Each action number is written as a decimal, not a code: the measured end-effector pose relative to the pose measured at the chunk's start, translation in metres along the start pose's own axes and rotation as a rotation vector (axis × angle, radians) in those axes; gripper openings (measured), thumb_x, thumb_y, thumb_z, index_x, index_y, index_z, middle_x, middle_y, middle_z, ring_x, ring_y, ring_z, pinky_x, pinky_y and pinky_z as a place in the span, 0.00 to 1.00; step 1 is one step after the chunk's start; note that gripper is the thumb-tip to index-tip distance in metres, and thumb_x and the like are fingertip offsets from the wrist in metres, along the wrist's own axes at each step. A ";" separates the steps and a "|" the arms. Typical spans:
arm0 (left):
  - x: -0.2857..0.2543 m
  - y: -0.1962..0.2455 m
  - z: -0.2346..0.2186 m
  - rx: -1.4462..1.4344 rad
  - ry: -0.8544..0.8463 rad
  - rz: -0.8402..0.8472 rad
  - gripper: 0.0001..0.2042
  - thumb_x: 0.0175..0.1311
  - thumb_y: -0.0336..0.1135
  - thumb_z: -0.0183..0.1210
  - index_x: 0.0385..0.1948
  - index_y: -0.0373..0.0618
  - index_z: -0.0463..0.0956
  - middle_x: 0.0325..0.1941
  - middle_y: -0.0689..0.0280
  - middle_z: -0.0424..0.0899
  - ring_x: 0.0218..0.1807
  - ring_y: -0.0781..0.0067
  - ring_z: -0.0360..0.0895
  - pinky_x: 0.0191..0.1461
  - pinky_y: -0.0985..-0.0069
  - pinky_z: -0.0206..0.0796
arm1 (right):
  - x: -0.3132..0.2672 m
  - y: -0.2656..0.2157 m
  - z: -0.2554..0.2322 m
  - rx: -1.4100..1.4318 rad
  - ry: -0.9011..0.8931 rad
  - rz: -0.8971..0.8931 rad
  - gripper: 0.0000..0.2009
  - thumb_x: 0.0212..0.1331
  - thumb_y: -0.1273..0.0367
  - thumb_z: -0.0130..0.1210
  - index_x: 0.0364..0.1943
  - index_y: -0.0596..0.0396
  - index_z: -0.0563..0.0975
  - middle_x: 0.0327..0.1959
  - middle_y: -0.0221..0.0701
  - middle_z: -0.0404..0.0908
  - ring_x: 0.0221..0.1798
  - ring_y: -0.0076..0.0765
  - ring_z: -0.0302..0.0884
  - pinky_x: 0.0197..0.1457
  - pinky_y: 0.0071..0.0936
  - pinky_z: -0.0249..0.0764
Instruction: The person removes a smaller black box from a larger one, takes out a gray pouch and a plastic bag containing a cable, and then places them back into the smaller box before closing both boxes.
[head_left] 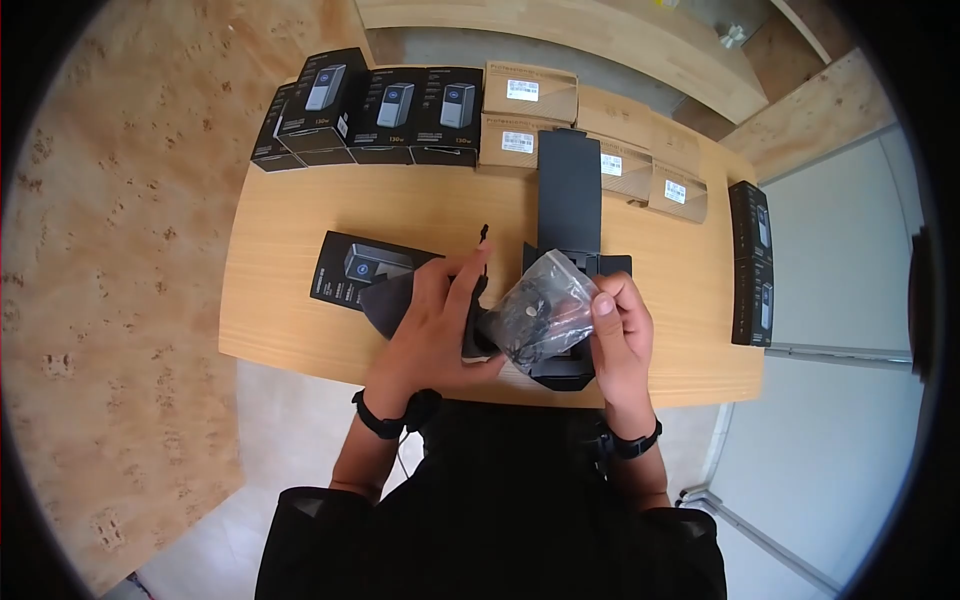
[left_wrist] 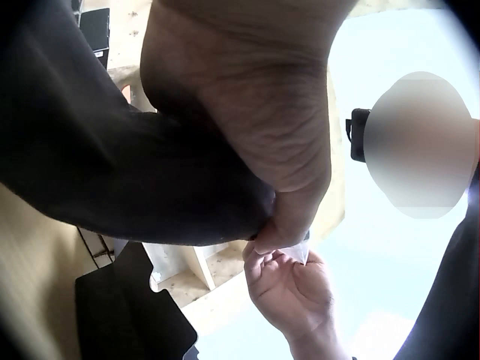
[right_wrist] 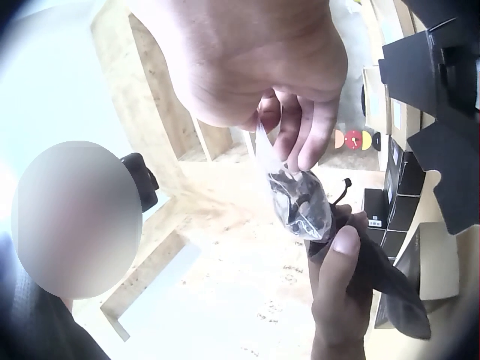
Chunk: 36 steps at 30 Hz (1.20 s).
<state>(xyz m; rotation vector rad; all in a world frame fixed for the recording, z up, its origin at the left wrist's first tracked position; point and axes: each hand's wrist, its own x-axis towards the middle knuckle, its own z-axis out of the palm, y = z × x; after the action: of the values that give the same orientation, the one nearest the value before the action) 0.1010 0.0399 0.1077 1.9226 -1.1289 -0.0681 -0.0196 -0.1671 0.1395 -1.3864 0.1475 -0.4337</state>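
In the head view my left hand point(head_left: 430, 325) grips a dark grey soft pouch point(head_left: 385, 305) with a black drawstring point(head_left: 484, 236) standing up from it. My right hand point(head_left: 625, 335) pinches the upper edge of a clear plastic bag point(head_left: 550, 305) between thumb and fingers. Something black and coiled, like a cable, lies inside the bag. The bag's lower end point(right_wrist: 304, 221) meets the mouth of the pouch point(right_wrist: 390, 289) beside the left thumb in the right wrist view. From the left wrist, the pouch point(left_wrist: 135, 180) fills much of the picture and hides what lies behind it.
An opened black box point(head_left: 570, 200), its long flap raised, sits behind the plastic bag. Another black printed box point(head_left: 345, 265) lies beyond the pouch. Black boxes point(head_left: 395, 115) and brown cartons point(head_left: 525, 95) line the table's far side; two more black boxes point(head_left: 752, 265) stand at the right edge.
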 end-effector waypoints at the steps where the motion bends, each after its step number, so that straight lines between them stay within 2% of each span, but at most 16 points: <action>1: 0.000 -0.002 0.002 0.000 0.004 0.012 0.59 0.41 0.40 0.78 0.81 0.43 0.53 0.63 0.51 0.69 0.63 0.45 0.66 0.70 0.53 0.62 | -0.001 -0.001 0.001 -0.022 0.002 -0.004 0.10 0.82 0.65 0.50 0.42 0.56 0.73 0.39 0.26 0.80 0.42 0.18 0.74 0.51 0.21 0.71; 6: 0.004 -0.004 0.007 -0.013 -0.001 0.082 0.58 0.43 0.40 0.78 0.80 0.39 0.54 0.61 0.52 0.70 0.60 0.48 0.68 0.68 0.55 0.60 | -0.005 0.000 0.007 -0.082 0.016 -0.010 0.08 0.82 0.67 0.50 0.43 0.57 0.73 0.40 0.27 0.80 0.43 0.18 0.75 0.51 0.20 0.72; 12: 0.003 -0.004 0.015 -0.021 0.031 0.072 0.58 0.44 0.43 0.80 0.81 0.40 0.54 0.59 0.53 0.71 0.58 0.49 0.70 0.67 0.55 0.60 | -0.001 0.006 0.004 -0.162 0.049 -0.043 0.07 0.81 0.68 0.50 0.44 0.57 0.73 0.41 0.28 0.81 0.43 0.18 0.75 0.51 0.19 0.71; 15: 0.002 -0.003 0.013 -0.014 0.050 0.054 0.58 0.43 0.43 0.81 0.81 0.42 0.55 0.59 0.53 0.71 0.58 0.49 0.70 0.66 0.55 0.61 | 0.003 0.001 0.013 -0.260 0.088 -0.033 0.09 0.81 0.66 0.50 0.41 0.54 0.71 0.37 0.25 0.77 0.38 0.16 0.66 0.46 0.19 0.64; 18: -0.002 -0.004 0.013 -0.012 0.083 0.035 0.59 0.39 0.38 0.82 0.81 0.45 0.56 0.59 0.53 0.71 0.57 0.49 0.70 0.64 0.55 0.63 | 0.006 0.002 0.015 -0.263 0.068 -0.037 0.09 0.81 0.66 0.51 0.41 0.54 0.71 0.37 0.25 0.78 0.39 0.16 0.66 0.47 0.19 0.65; 21: -0.004 -0.008 0.025 0.131 0.147 0.148 0.60 0.35 0.34 0.82 0.80 0.47 0.58 0.59 0.53 0.71 0.56 0.49 0.71 0.62 0.55 0.65 | 0.007 0.008 0.012 -0.234 0.043 0.011 0.09 0.81 0.65 0.51 0.41 0.54 0.71 0.38 0.25 0.78 0.40 0.16 0.66 0.47 0.20 0.65; 24: -0.004 -0.009 0.033 0.168 0.182 0.123 0.61 0.32 0.32 0.82 0.79 0.48 0.58 0.59 0.53 0.71 0.56 0.48 0.72 0.61 0.53 0.65 | 0.011 0.005 0.014 -0.156 0.011 0.024 0.09 0.81 0.65 0.51 0.40 0.54 0.71 0.38 0.26 0.79 0.39 0.16 0.66 0.47 0.20 0.65; 28: -0.001 -0.005 0.031 0.087 0.217 0.091 0.61 0.32 0.33 0.82 0.79 0.45 0.57 0.59 0.53 0.72 0.56 0.48 0.72 0.61 0.52 0.64 | 0.011 0.011 0.011 -0.164 0.040 -0.006 0.10 0.81 0.65 0.51 0.41 0.55 0.71 0.40 0.29 0.81 0.41 0.19 0.72 0.50 0.21 0.69; 31: 0.004 0.004 0.029 0.078 0.228 0.083 0.62 0.32 0.32 0.82 0.79 0.43 0.55 0.60 0.53 0.73 0.56 0.47 0.71 0.62 0.51 0.64 | 0.011 0.017 0.004 -0.091 -0.043 -0.046 0.06 0.80 0.70 0.53 0.46 0.59 0.73 0.46 0.32 0.82 0.45 0.20 0.78 0.52 0.20 0.73; 33: 0.008 0.005 0.030 0.078 0.238 0.094 0.62 0.32 0.31 0.81 0.79 0.42 0.54 0.61 0.52 0.73 0.57 0.47 0.71 0.63 0.51 0.64 | 0.011 0.019 0.002 -0.016 -0.080 -0.010 0.05 0.78 0.71 0.55 0.47 0.59 0.73 0.48 0.32 0.80 0.47 0.21 0.78 0.54 0.21 0.72; 36: 0.011 0.010 0.028 0.079 0.146 0.098 0.60 0.38 0.30 0.79 0.79 0.35 0.49 0.64 0.47 0.69 0.58 0.42 0.70 0.63 0.50 0.68 | 0.012 0.014 0.001 0.045 -0.113 0.011 0.07 0.75 0.72 0.58 0.48 0.58 0.73 0.49 0.31 0.78 0.50 0.23 0.76 0.57 0.24 0.71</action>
<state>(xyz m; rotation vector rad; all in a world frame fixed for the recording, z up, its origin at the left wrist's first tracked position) 0.0886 0.0119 0.1015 1.9045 -1.1400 0.1702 -0.0050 -0.1697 0.1279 -1.3613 0.0530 -0.3466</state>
